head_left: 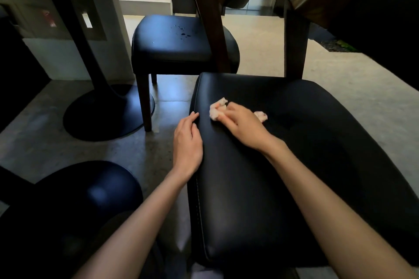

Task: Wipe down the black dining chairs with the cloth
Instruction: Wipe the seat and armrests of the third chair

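Nearest chair seat [249, 188], cloth [217, 108] bunched under right hand [242, 124], left hand [187, 140] beside

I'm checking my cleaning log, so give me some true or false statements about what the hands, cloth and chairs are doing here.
The right hand grips the cloth on the near chair seat. True.
The left hand holds a spray bottle. False: it rests empty on that seat's left edge.
The far chair seat carries droplets. True.
The cloth is black. False: it is pale.
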